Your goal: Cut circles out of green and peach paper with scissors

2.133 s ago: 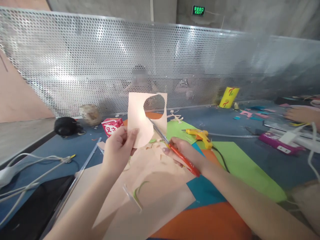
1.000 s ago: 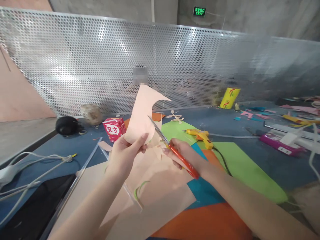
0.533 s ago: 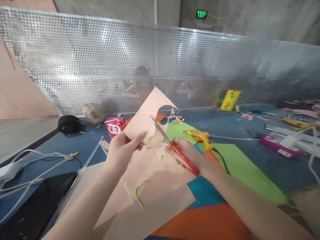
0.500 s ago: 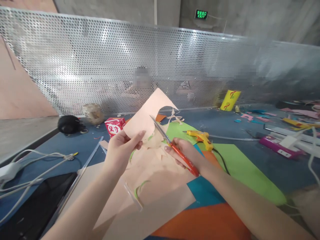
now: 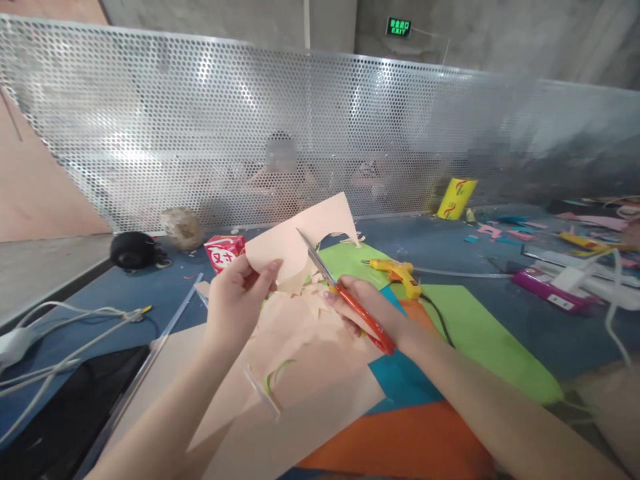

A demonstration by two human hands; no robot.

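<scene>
1. Head view: a perforated metal screen [image 5: 150, 133] runs along the far edge of the blue table [image 5: 500, 247].
2. Coloured sheets overlap on the table in front of me. A big pale pink sheet [image 5: 300, 380] is nearest, an orange sheet [image 5: 400, 447] and a teal sheet [image 5: 403, 380] lie to its right, and a green sheet [image 5: 480, 327] lies beyond them.
3. My left hand [image 5: 235, 300] is raised over the pale pink sheet. Its thumb and fingers are pinched tight on the lower edge of a pink paper piece [image 5: 287, 247]. The piece is clear of the table and tilted, with a curved notch in its right side.
4. My right hand [image 5: 367, 313] is closed around the red handles of the scissors [image 5: 350, 307]. The blades point up and left into the paper piece at the notch. They lie close together, and I cannot tell how wide the gap is.
5. A yellow glue gun [image 5: 397, 270] lies on the green sheet just beyond my right hand.
6. A red box [image 5: 223, 248] stands on the table behind my left hand.
7. Small pink scraps [image 5: 310, 293] lie on the pale pink sheet between my hands.
</scene>
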